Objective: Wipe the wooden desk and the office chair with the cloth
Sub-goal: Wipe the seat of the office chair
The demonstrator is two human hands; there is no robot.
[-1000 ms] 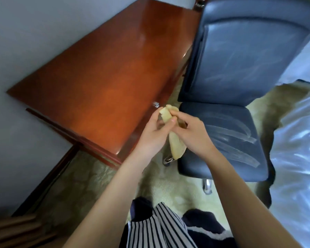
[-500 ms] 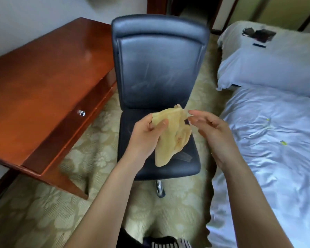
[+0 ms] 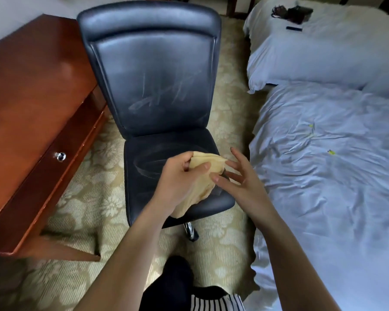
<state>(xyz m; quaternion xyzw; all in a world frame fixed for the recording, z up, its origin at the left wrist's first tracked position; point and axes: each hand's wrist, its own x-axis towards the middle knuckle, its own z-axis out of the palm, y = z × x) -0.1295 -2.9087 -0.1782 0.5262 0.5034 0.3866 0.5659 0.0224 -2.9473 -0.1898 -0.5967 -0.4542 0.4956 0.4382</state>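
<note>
Entry, cloth (image 3: 213,161): I logged it bunched in the grip of the left hand (image 3: 177,178), lower than half a second before and over the office chair (image 3: 153,63) seat, the right hand (image 3: 245,182) newly spread-fingered at its edge; wooden desk (image 3: 32,86) left of both hands, chair wiping probably next.

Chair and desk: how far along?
Looks done: wipe streaks cross the chair backrest and seat. In hand: left hand grips the cloth above the seat; right hand open beside it. Left: hazy backrest patches likely need another pass; desk glossy, wiped or not unclear.
</note>
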